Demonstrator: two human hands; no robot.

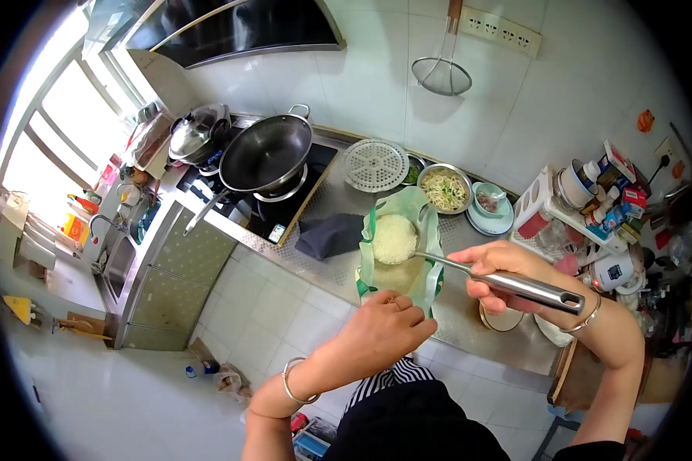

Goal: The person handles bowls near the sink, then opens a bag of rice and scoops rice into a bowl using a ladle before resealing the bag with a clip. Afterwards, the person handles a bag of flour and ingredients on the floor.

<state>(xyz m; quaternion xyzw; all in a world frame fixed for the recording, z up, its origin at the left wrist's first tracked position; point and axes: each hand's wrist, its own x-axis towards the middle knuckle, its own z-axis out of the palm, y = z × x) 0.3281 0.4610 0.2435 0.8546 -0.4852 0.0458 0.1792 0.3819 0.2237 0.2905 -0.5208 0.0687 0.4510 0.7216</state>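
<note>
My right hand (506,269) is closed around the handle of a metal ladle (542,290). The ladle's bowl is heaped with white rice (394,238) and is at the mouth of a green and white bag (407,201). More pale grain shows inside the bag below it. My left hand (392,326) is closed on the bag's near edge, its fingers folded over the rim. Behind my right hand, a round container (502,319) is partly hidden on the counter.
A wok (267,154) sits on the stove, beside a lidded pot (200,134). Along the wall are a perforated steamer plate (376,165), a bowl of shredded food (445,189) and a small bowl (490,201). A dark cloth (329,236) lies left of the bag; a crowded rack (569,215) stands right.
</note>
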